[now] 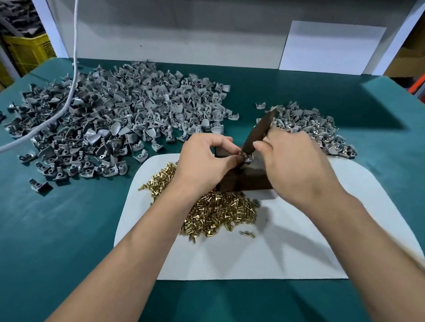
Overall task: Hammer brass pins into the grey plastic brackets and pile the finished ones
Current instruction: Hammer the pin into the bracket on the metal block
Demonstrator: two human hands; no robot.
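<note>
Brass pins (214, 211) under wrists, bracket (246, 158) between both hands' fingertips

head-worn view, angled down, close over bench (25, 242)

The right hand (286, 161) covers most of the dark tool (259, 129) it grips, so its shape stays unclear. At the left hand's (206, 159) fingertips, the small part (246, 158) is too tiny to identify. Both hands hide the dark block's (247, 177) top, and the left wrist covers part of the brass pins (220, 212).
</note>
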